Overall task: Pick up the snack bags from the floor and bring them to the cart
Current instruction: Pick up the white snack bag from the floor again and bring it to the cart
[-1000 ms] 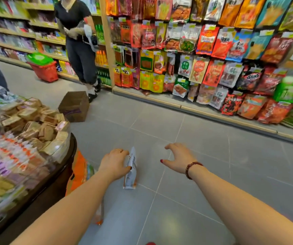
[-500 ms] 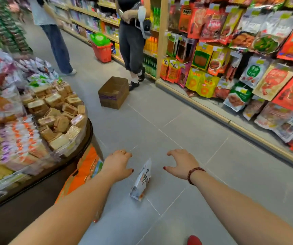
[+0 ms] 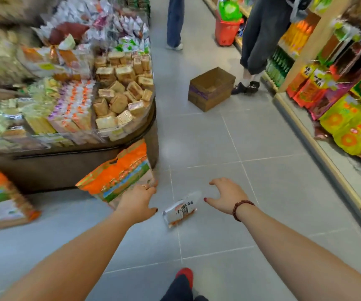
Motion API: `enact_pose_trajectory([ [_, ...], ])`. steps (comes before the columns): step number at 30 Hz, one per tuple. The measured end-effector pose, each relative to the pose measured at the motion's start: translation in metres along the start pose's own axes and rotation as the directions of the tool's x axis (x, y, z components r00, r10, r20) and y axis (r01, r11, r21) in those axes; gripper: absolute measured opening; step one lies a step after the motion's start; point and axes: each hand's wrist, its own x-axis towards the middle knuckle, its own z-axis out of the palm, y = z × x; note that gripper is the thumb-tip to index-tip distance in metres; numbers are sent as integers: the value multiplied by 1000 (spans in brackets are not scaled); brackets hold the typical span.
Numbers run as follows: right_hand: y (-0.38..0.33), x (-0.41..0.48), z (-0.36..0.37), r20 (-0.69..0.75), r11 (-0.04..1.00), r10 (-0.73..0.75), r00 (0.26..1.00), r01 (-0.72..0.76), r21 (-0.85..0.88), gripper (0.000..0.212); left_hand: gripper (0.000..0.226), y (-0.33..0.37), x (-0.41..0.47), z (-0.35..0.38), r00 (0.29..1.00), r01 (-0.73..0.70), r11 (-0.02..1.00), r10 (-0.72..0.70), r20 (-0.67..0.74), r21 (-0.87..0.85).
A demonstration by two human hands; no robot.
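Stooping lower lets the right hand [image 3: 227, 197] (spread and empty, like the left hand [image 3: 139, 200]) pinch the snack bag [image 3: 180, 210] off the floor [image 3: 268, 177].

- A shop: shelves [image 3: 314, 42] along the aisle, hung with bright snack packets [image 3: 347, 127].
- A round display stand [image 3: 151, 118] piled with wrapped cakes [image 3: 118, 103].
- A red shopping basket [image 3: 225, 33] by the shelves.

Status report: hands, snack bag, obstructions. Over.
Right hand open, spread; left hand by large orange bag, fingers hidden. Small snack bag on floor between hands, ungripped. Cardboard box farther ahead, not blocking.
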Motion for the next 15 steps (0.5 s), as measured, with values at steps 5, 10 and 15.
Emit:
enact_pose_trajectory([
  [5,26,50,9,28,998,-60,998,59,25,60,57,5,20,26,992,130,990,-129,7,-46],
  [10,60,92,25,118,992,-103,988,93,87,59,63,18,31,58,952,307,939,-305,36,-155],
  [15,97,138,54,219,983,-171,961,151,108,56,61,35,49,106,871,479,827,-489,43,-296],
])
